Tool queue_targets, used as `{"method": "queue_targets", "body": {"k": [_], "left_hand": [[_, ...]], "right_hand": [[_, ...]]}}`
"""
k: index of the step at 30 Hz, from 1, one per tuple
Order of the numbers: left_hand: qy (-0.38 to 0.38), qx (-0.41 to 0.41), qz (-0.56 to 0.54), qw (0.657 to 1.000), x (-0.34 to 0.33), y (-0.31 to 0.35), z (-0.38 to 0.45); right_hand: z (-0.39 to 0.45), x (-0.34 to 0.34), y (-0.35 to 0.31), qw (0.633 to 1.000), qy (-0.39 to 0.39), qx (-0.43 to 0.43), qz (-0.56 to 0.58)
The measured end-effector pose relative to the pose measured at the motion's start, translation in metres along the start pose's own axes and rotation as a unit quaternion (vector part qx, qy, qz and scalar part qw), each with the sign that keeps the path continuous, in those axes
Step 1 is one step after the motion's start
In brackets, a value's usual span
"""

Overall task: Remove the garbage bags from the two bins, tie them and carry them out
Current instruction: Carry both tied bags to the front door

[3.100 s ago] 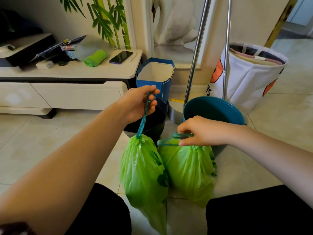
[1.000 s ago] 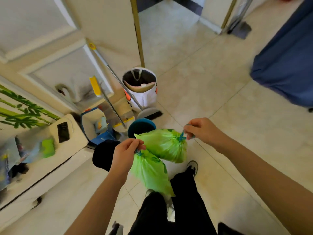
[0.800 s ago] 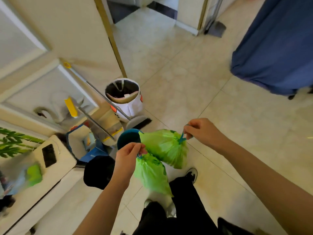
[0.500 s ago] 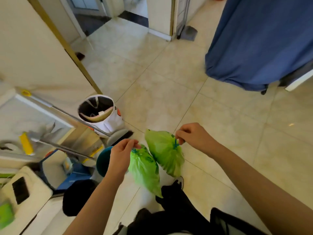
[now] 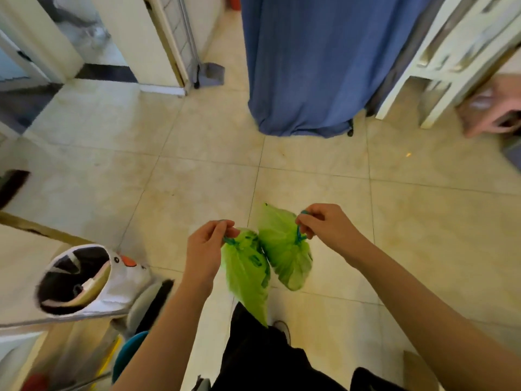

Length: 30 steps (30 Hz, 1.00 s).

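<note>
Left hand (image 5: pixel 204 251): fingers pinched on teal drawstring (image 5: pixel 229 240) of left green garbage bag (image 5: pixel 248 275). Bag tied shut, hanging clear of tiled floor (image 5: pixel 197 176), above black trouser leg (image 5: pixel 262 351). Right hand (image 5: pixel 327 225): fingers clamped on teal drawstring (image 5: pixel 299 235) of right green garbage bag (image 5: pixel 284 249). Bag tied shut, touching left bag, raised slightly higher. Relative to left bag: white fabric basket (image 5: pixel 87 280) well to left; teal bin (image 5: pixel 128 354) lower left; blue curtain (image 5: pixel 318 60) far beyond; white furniture (image 5: pixel 451 52) at upper right.
</note>
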<state>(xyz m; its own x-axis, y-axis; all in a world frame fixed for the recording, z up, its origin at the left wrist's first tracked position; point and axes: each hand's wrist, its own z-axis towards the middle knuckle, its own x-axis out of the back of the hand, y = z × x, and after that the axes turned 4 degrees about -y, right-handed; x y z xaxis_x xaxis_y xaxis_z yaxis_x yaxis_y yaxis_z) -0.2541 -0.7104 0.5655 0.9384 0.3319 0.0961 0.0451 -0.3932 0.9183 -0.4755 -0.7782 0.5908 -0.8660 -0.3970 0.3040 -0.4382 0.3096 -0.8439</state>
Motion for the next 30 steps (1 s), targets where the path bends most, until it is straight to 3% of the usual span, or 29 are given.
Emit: {"method": "queue_targets", "body": {"k": [12, 17, 21, 30], "left_hand": [[-0.232, -0.012, 0.101, 0.967, -0.153, 0.081, 0.139], [-0.306, -0.017, 0.116, 0.945, -0.233, 0.109, 0.172], [-0.356, -0.018, 0.13, 0.925, -0.308, 0.122, 0.189], [-0.375, -0.026, 0.149, 0.915, -0.497, 0.139, 0.204]], "right_hand": [[0.059, 0.131, 0.004, 0.96, 0.229, -0.082, 0.136], [0.063, 0.187, 0.021, 0.876, 0.334, -0.115, 0.328], [0.064, 0.238, 0.044, 0.82, 0.407, -0.104, 0.388], [0.07, 0.37, 0.104, 0.775, 0.442, -0.098, 0.441]]}}
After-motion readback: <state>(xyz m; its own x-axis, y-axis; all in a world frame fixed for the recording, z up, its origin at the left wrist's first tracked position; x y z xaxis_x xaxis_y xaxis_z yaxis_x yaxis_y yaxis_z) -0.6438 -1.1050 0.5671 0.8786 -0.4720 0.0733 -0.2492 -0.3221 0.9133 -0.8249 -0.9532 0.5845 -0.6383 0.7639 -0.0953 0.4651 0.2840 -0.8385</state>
